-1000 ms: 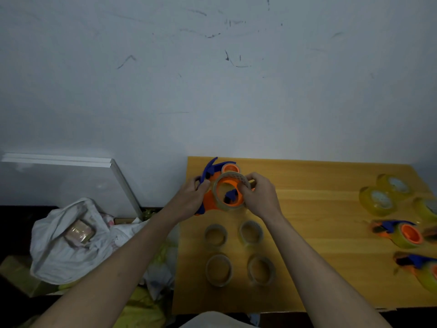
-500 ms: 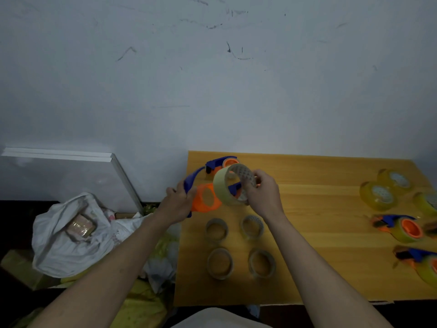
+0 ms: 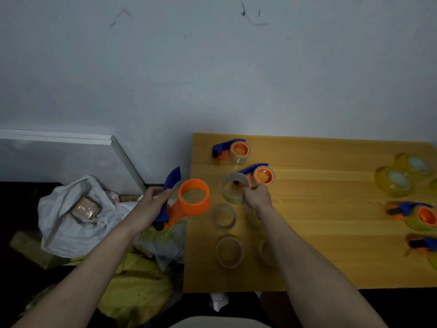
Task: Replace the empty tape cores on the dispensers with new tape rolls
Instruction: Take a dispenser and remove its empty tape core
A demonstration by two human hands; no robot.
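Off the wooden table's [image 3: 331,256] left edge, the left hand [image 3: 151,204] grips a blue-and-orange tape dispenser [image 3: 186,200], fingers curled round its handle, its orange spool bare. Over the table, the right hand [image 3: 256,196] pinches an empty tape core [image 3: 235,189], above four more cores [image 3: 224,217] lying flat.

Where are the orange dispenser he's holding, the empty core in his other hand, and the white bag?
orange dispenser [image 3: 194,197]: head view, on the orange hub.
empty core [image 3: 233,196]: head view, on its side wall.
white bag [image 3: 61,223]: head view, on its crumpled front.
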